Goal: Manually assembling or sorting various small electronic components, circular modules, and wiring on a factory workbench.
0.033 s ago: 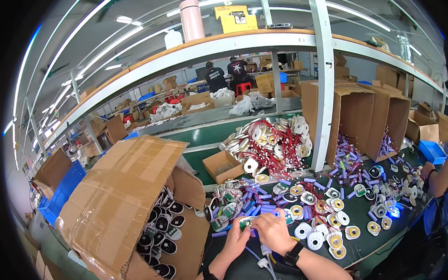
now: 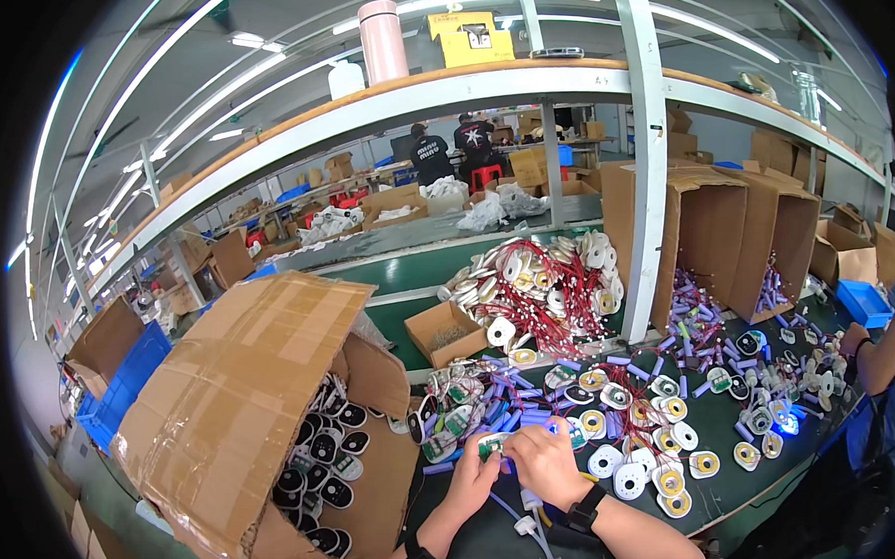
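Both hands meet at the front edge of the dark green bench (image 2: 758, 483). My left hand (image 2: 472, 477) pinches a small green circuit board (image 2: 492, 443) by its left end. My right hand (image 2: 544, 464) closes on the board's right end, and its fingers cover what is joined there. Each wrist carries a dark band. Purple cylindrical cells (image 2: 522, 413) and more green boards (image 2: 451, 420) lie just beyond my fingers. White round discs with yellow centres and red wires (image 2: 659, 459) spread out to the right. A white plug with a pale cable (image 2: 529, 508) lies beneath my right hand.
A large open cardboard box (image 2: 253, 391) of black-and-white oval parts (image 2: 325, 454) stands at the left. A heap of red-wired white discs (image 2: 542, 284), a small carton (image 2: 445, 331), a white post (image 2: 646, 188) and tall open cartons (image 2: 729, 232) stand behind. Another person's arm (image 2: 879, 348) works at the right.
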Demonstrator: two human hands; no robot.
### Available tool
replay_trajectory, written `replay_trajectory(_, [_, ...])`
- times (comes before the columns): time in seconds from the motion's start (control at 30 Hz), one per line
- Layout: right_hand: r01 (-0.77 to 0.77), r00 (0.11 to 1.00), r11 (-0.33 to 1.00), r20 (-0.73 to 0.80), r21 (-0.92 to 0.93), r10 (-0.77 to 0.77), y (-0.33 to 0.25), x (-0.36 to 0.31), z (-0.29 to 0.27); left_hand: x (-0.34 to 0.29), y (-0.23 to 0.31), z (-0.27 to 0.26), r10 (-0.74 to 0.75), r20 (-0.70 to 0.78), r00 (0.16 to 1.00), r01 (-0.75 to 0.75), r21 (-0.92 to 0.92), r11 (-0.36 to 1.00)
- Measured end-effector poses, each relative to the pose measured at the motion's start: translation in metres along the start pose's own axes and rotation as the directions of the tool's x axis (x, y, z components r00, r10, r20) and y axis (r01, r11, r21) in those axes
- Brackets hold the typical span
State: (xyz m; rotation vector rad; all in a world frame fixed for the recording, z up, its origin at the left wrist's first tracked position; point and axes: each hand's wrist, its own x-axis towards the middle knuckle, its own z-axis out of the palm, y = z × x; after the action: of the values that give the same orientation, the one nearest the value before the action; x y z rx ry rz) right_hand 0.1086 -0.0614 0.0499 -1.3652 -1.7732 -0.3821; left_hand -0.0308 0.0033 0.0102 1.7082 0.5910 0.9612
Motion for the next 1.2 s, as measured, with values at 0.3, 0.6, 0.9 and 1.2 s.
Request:
replay_trajectory(0.3, [0.0, 1.0, 0.999, 0.018, -0.049, 0.001, -0.003, -0.001, 0.002, -0.002, -0.005, 0.0, -0.029, 0.017, 0.999, 0.03, -0.07, 0.997])
replay_trajectory(0.6, [-0.027, 1.0, 0.999, 0.002, -0.027, 0.027, -0.001, -0.002, 0.002, 0.0, -0.008, 0.002, 0.017, 0.008, 1.0, -0.017, -0.007, 1.0])
replay_trajectory(0.9, [-0.066, 0.998, 0.997, 0.022, -0.036, 0.067, -0.003, -0.003, 0.001, -0.001, -0.001, 0.004, -0.031, 0.056, 0.998, 0.043, -0.225, 0.974])
replay_trajectory(1.2, [-0.062, 0.997, 0.998, 0.036, 0.018, 0.061, 0.0, -0.005, 0.003, -0.001, -0.008, 0.001, -0.024, 0.029, 0.999, 0.026, -0.071, 0.997])
